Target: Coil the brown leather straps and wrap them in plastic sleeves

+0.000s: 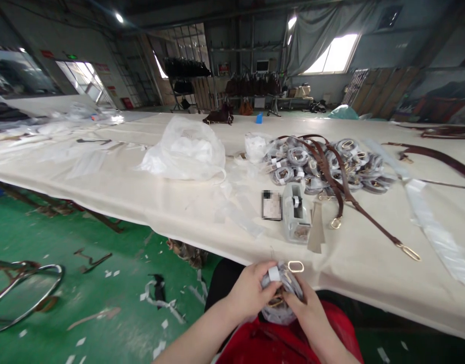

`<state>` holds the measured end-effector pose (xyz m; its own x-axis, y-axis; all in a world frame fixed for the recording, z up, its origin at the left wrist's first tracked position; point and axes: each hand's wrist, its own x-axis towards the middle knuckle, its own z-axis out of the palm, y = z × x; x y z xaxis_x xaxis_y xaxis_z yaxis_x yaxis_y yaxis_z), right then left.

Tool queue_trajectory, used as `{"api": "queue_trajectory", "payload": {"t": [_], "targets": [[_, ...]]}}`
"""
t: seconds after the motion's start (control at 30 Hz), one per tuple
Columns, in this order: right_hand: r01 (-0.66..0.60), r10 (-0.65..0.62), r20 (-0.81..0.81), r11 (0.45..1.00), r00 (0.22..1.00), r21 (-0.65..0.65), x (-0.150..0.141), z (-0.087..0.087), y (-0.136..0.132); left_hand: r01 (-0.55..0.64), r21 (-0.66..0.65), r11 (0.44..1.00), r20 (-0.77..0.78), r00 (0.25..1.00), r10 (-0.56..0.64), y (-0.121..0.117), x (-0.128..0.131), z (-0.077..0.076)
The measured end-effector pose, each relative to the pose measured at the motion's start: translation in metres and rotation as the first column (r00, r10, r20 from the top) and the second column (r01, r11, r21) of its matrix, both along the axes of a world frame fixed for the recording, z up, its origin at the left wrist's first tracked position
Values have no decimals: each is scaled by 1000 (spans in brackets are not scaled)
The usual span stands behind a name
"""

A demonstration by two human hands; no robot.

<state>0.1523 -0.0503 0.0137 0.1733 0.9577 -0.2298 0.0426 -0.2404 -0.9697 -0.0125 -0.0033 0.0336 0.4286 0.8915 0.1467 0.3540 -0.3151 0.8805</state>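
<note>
Close to my lap, at the table's front edge, both hands hold one coiled strap (280, 314) wrapped in clear plastic. My left hand (251, 290) grips its left side, with the thumb near a white piece of tape (274, 274). My right hand (306, 306) closes on the right side, thumb pressed to the coil's middle. A gold oval ring (295, 266) sticks out at the top of the coil. Beyond the hands stand a tape dispenser (296, 217) and a small dark-edged, blurred-out item (272, 206). Several wrapped coiled straps (283, 174) lie heaped behind them.
Unwrapped brown straps (346, 189) with gold rings drape over the heap. A white plastic bag (187, 149) sits left of it on the cream-covered table (122, 194). Plastic sleeves (440, 232) lie at right. Scraps litter the green floor (130, 283), and a metal-ringed stool (60, 278) stands left.
</note>
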Motion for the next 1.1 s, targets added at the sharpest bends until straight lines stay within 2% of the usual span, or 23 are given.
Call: {"api": "queue_trajectory", "payload": {"t": [0.1,0.17,0.27,0.37,0.43,0.53,0.57,0.63,0.7,0.77,0.83,0.93,1.1], "targets": [[-58,58,106,998,993,-2,2,0,-4,103,116,988,-192,978,-79,-1,-3,0],[-59,56,185,998,981,9,0,4,-5,121,148,982,-316,946,-69,-2,-2,0],[-59,41,280,997,959,56,-6,12,-7,117,202,972,-464,886,-10,-4,2,-1],[-93,46,361,989,932,113,-12,16,-12,84,354,931,-508,853,117,-7,5,-9],[-136,68,398,980,915,146,-12,17,-18,44,540,840,-441,865,238,-9,2,-16],[-219,137,356,954,924,203,-2,21,-28,11,792,610,-261,910,322,-13,-11,-21],[-274,215,281,942,935,192,3,24,-31,10,839,544,-213,927,310,-14,-16,-20],[-384,389,-12,913,921,135,13,32,-35,30,880,475,-165,956,244,-16,-26,-16],[-426,422,-372,902,826,78,21,41,-33,62,889,453,-159,971,179,-19,-32,-10],[-392,333,-552,920,765,12,22,47,-28,113,895,432,-185,974,128,-22,-33,-5],[-353,262,-526,932,809,-81,19,50,-21,164,898,408,-221,970,98,-25,-30,-2],[-332,264,-332,929,905,-166,13,49,-12,238,883,405,-297,951,86,-27,-24,0],[-341,326,-121,931,938,-133,12,41,-6,344,817,463,-408,912,43,-31,-18,-5]]}}
